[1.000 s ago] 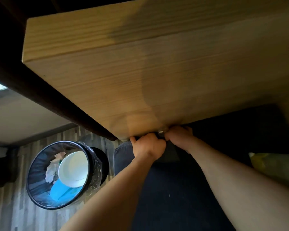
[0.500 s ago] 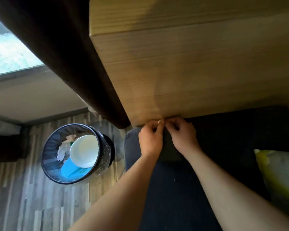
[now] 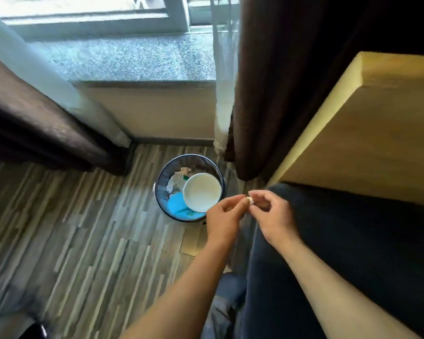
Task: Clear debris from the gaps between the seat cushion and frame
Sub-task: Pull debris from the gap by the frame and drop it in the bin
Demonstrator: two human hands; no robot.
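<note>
Just right of frame centre, both hands point(image 3: 249, 211) pinch a pale scrap point(image 3: 249, 200); the bin point(image 3: 163, 177) lies up-left, nearest the left hand point(image 3: 224, 214).

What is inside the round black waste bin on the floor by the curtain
Inside the round black waste bin lie a white round bowl, crumpled pale paper and a blue flat piece. Whatever is beneath them, and the bin's bottom, is covered.
</note>
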